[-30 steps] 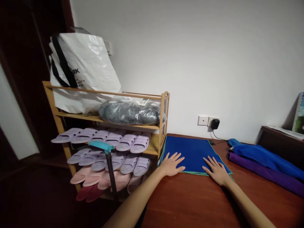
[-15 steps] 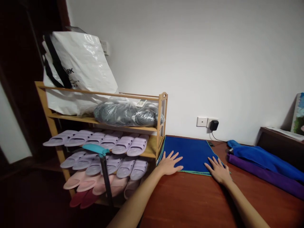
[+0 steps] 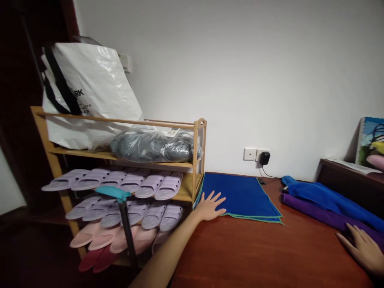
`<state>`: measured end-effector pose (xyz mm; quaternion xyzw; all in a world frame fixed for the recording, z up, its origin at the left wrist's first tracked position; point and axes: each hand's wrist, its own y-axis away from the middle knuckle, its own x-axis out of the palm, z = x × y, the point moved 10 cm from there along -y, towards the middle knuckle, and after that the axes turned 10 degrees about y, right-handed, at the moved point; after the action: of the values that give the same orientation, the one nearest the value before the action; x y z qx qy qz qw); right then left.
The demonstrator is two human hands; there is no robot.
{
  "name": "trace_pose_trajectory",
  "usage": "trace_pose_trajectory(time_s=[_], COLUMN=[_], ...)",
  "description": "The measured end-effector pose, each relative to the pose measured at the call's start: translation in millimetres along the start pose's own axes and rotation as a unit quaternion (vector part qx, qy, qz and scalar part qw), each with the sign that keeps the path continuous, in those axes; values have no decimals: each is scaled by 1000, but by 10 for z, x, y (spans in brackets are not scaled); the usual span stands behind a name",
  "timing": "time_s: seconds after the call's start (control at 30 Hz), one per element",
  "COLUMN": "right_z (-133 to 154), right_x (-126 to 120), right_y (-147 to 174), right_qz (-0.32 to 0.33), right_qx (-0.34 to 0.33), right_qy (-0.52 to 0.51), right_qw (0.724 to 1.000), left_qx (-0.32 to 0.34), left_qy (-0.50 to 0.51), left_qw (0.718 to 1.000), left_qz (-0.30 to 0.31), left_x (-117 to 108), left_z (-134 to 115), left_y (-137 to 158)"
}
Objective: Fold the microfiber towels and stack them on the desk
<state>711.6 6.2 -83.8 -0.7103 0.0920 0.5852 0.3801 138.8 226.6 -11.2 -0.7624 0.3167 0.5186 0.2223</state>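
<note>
resting, fingers spread, left hand [image 3: 210, 208] on blue cloth [image 3: 238, 194], center frame, already laid flat; right hand [image 3: 362, 247], lower right, loose-fingered at purple cloth [image 3: 315, 210], not yet spread, contact unclear.

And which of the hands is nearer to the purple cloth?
Right: the right hand is at the near edge of the purple cloth; the left hand lies well away, on the green-edged blue cloth.

Place: likely a home | shoe rack [image 3: 186, 192] | rows of slippers [image 3: 169, 186] | wall socket [image 3: 250, 154] | table [image 3: 240, 252]
</note>
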Motion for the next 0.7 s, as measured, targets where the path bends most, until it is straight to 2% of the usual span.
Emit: trace_pose_trajectory(time_s=[0.1,0.23,0.4,0.57,0.7], right_z=[28,211,296,417,412], right_x=[16,-177,-472,-633,-524], right_y=[17,60,163,196,156], right_qz=[30,49,3,-55,-30], right_qx=[-7,6,8,-25,-31], right_qy=[4,-5,38,74,42], right_qw=[1000,999,999,995,998], left_qx=[-16,-9,19,26,26], left_qy=[-8,-17,-3,5,-6], left_qw=[1000,1000,1000,1000,999], left_qz=[22,1,-11,-7,-25], left_x=[-34,0,270,363,295], left_z=[-87,-467,-952,-1007,-1039], left_y=[-33,-206,-463,-563,-536])
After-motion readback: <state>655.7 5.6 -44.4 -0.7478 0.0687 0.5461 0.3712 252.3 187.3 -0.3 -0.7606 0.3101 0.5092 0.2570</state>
